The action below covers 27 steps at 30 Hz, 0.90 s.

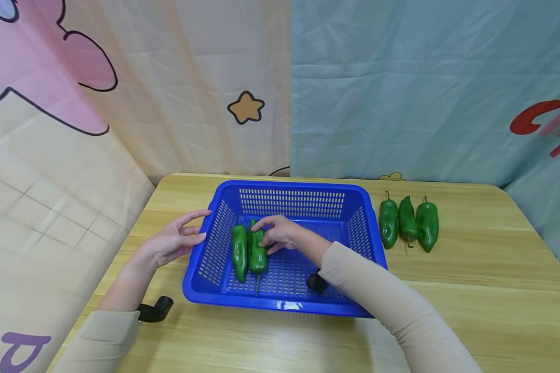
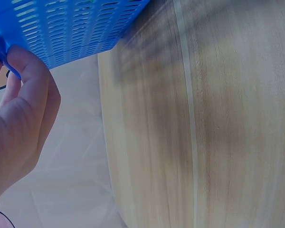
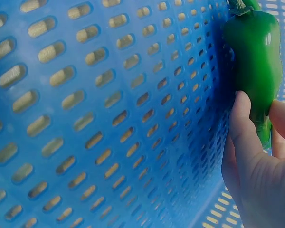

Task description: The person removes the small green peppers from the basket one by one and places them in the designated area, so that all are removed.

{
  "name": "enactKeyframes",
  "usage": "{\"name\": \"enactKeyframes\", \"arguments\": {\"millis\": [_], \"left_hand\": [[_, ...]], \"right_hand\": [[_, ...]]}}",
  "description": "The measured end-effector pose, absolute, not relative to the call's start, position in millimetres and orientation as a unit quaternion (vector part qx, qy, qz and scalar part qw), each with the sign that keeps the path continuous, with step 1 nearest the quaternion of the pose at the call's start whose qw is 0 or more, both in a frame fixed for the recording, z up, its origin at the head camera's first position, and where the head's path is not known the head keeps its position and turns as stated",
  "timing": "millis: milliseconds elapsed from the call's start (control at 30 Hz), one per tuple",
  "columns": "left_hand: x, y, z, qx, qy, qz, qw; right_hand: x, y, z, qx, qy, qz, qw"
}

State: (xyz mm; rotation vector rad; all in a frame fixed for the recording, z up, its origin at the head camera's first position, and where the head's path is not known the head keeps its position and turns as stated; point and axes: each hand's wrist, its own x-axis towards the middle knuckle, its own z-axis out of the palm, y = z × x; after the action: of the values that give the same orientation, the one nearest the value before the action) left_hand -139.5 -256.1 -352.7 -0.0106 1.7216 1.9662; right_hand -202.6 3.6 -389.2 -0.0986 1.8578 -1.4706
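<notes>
A blue plastic basket (image 1: 284, 305) with slotted walls stands on the table. Inside it, toward the left, lie two long green peppers side by side. My right hand (image 1: 280, 233) reaches in and holds the right-hand pepper (image 1: 258, 259) between thumb and fingers; the right wrist view shows this pepper (image 3: 256, 52) with its stem pointing away from the hand (image 3: 261, 175). The other pepper (image 1: 239, 251) lies just left of it, untouched. At the basket's left rim, my left hand (image 1: 175, 241) pinches the edge, and the left wrist view shows the thumb against the basket's side (image 2: 71, 28).
Right of the basket, three more green peppers (image 1: 408, 220) lie in a row on the wooden table (image 1: 485, 280). Printed curtains (image 1: 378, 103) hang behind the table and at its sides. A black wrist-camera mount (image 1: 156, 310) sits at the left wrist.
</notes>
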Motion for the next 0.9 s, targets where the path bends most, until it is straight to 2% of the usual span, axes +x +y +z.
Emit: {"name": "enactKeyframes", "arguments": {"millis": [900], "left_hand": [[-140.1, -256.6, -353.5, 0.0, 0.634, 0.728, 0.262]], "right_hand": [[-203.1, 21.3, -364.2, -0.058, 0.701, -0.607, 0.37]]}}
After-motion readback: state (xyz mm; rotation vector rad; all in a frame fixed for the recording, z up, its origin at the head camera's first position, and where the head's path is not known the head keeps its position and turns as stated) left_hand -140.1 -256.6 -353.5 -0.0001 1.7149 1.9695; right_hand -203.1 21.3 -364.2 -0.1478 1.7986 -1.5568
